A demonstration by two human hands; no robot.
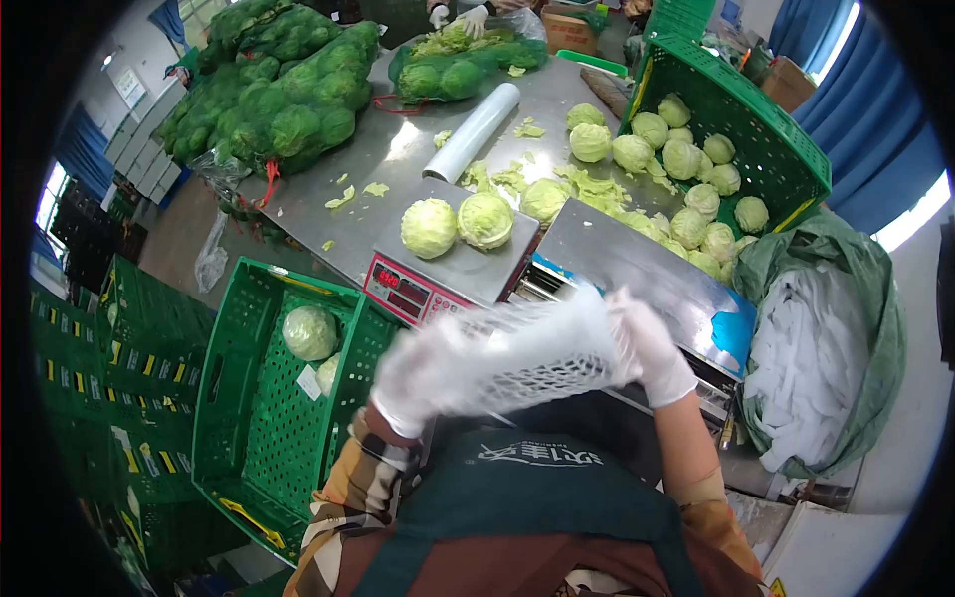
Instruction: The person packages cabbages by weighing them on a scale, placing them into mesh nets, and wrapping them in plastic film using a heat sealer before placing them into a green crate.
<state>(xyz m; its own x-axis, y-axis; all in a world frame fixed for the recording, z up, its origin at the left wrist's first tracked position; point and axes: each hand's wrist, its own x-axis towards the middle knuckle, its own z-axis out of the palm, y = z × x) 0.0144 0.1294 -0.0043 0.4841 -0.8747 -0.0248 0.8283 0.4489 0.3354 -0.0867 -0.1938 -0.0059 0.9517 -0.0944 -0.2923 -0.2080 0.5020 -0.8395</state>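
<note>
Head view: a crate (pixel 267 413) left of the scale (pixel 476 271) is holding cabbages (pixel 309 333); left grip (pixel 418 373) and right grip (pixel 652 350) are pinching netting (pixel 542 360).

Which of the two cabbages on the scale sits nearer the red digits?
The left cabbage in the picture. It sits just beyond the red digits; the right cabbage is farther from them.

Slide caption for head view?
White-gloved hands hold a white mesh sleeve near two round green cabbages on a red-fronted scale.
</note>
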